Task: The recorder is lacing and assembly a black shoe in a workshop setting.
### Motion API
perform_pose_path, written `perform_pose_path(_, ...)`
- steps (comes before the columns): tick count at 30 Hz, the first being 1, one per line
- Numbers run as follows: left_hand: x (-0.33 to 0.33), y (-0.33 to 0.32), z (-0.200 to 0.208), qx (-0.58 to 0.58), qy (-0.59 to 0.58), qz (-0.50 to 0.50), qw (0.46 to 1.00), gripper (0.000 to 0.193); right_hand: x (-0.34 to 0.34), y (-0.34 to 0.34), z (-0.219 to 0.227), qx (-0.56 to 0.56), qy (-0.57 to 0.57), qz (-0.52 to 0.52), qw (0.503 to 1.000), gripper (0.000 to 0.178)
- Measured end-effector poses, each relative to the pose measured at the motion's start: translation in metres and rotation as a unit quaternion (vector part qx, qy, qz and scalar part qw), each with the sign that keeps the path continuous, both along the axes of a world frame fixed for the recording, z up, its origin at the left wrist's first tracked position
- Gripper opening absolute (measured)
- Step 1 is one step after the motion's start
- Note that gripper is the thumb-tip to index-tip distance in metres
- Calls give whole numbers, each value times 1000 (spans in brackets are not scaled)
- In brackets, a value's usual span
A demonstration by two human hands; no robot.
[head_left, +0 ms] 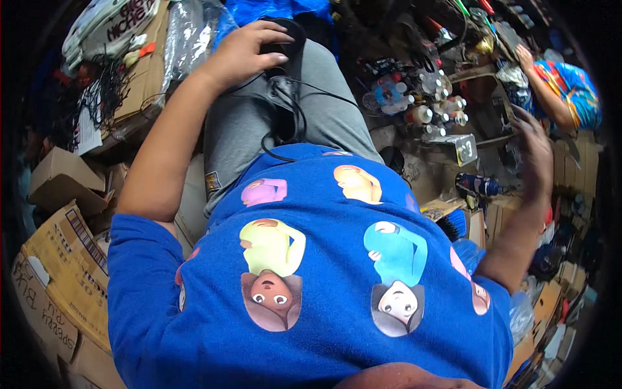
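My left hand [262,47] is closed over a black rounded object [293,40] above my lap; its exact kind is not plain. From below it, a thin black cord [301,120] loops down over my grey trousers [240,123]. My right arm reaches out to the right side, and my right hand [534,146] is smeared by motion. It is nearest to a low open box or tray [483,97]; whether it touches the edge or holds anything cannot be made out.
Several capped bottles [437,104] stand right of my knees. At the far right, another person in a colourful top [570,91] reaches in with a hand [523,58]. A dark blue can-like container [478,184] lies nearby. Cardboard boxes [65,178] and tangled black cables [94,100] crowd the left.
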State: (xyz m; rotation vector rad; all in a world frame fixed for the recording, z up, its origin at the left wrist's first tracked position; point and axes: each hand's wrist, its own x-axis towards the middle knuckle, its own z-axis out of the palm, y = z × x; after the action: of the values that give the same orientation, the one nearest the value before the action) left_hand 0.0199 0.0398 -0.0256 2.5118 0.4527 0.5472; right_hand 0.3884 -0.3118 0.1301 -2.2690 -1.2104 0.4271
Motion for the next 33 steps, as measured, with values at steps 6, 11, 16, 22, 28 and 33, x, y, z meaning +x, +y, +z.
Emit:
perform_pose_path(6,12,14,-18,-104,70,-41,991,28,-137,171,-144,78,119,226,964,22)
perform_pose_path(11,14,29,-12,-203,101,-81,970,21,-177,216,-155,42,91,268,958,17)
perform_pose_path(16,16,38,-12,-235,116,-116,958,20,-177,225,-166,51,121,282,950,14)
perform_pose_path(22,17,39,-8,-247,129,-138,950,25,-178,228,-158,38,63,304,950,16)
perform_pose_path(28,17,38,-8,-259,148,-138,944,33,-185,231,-148,22,17,315,949,17)
perform_pose_path(33,22,39,0,-247,155,-147,945,35,-173,238,-152,39,-7,356,934,15)
